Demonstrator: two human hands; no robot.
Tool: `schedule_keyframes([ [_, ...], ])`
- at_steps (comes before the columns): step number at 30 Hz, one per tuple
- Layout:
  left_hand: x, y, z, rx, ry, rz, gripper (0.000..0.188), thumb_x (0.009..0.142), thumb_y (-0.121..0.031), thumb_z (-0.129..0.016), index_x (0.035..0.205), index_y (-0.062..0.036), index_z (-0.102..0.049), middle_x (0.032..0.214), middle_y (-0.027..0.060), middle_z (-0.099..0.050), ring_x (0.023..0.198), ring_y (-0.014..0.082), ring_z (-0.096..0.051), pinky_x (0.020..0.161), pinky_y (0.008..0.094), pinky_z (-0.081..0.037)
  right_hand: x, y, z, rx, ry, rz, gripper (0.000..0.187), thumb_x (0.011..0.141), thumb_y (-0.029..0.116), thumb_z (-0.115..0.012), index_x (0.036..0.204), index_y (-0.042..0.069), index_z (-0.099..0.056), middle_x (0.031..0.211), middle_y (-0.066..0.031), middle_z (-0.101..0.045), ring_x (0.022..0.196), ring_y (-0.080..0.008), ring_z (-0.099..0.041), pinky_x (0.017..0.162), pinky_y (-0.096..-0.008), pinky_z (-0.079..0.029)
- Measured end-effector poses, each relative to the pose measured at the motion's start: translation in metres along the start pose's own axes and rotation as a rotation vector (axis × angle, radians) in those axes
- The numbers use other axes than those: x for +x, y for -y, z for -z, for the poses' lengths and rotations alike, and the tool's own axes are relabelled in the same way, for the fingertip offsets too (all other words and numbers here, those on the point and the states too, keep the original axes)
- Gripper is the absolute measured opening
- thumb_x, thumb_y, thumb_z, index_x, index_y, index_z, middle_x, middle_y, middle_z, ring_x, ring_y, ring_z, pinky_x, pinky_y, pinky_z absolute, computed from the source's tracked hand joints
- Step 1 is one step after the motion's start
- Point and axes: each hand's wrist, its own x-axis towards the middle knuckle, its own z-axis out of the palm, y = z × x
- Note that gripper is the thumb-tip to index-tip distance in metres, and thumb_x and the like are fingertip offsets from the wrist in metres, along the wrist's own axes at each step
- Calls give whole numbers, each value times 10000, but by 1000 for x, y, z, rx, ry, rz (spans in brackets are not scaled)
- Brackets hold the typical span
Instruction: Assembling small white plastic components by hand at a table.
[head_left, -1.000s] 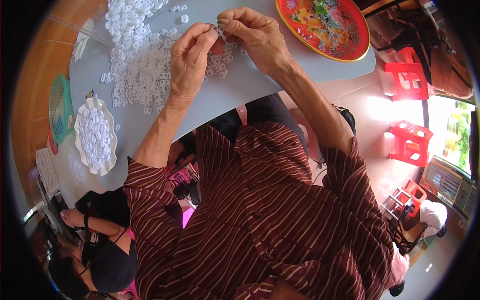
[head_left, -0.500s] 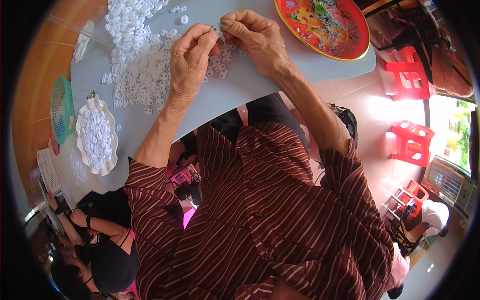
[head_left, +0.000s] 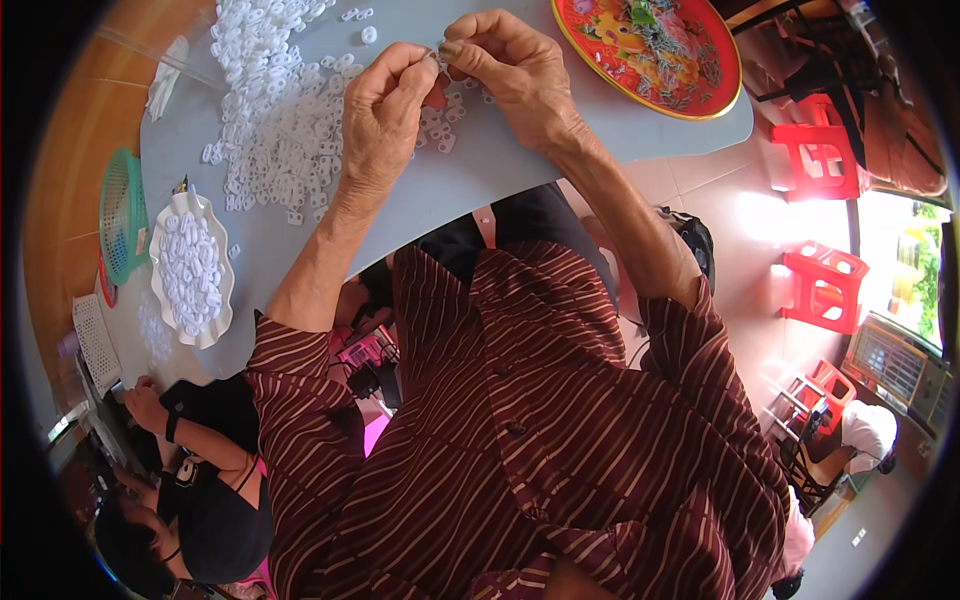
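Note:
My left hand and my right hand meet fingertip to fingertip above the grey table. Both are closed in a pinch on something tiny at their tips, too small to make out. Beneath and left of my left hand spreads a heap of small white plastic pieces with holes in them. To the right of my right hand lies a round red floral tray with a yellow rim, strewn with small thin grey metal-looking bits.
A scalloped white dish full of white pieces stands at the table's left, beside a green mesh basket. A co-worker sits at the lower left. Red plastic stools stand on the floor at right.
My hands have risen slightly, still pinched together. The co-worker at the lower left has shifted the head and moved an arm nearer the table edge.

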Motion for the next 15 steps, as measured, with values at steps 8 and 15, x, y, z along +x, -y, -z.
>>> schedule_keyframes([
  [8, 4, 0, 0, -62, 29, -14, 178, 898, -190, -546, 855, -36, -626, 639, -23, -560, 590, 25, -455, 529, 194, -352, -1, 5, -1, -134, -29, 31, 162, 869, 138, -649, 889, -23, -649, 737, -23, -627, 679, -72, -538, 633, -225, -475],
  [15, 3, -2, 2, -31, 32, 4, 179, 888, -196, -555, 836, -42, -630, 614, -27, -549, 559, 19, -426, 510, 192, -329, -2, 7, -3, -226, -45, -4, 226, 872, 207, -655, 846, -17, -641, 667, 5, -577, 619, -55, -490, 567, -210, -422],
])
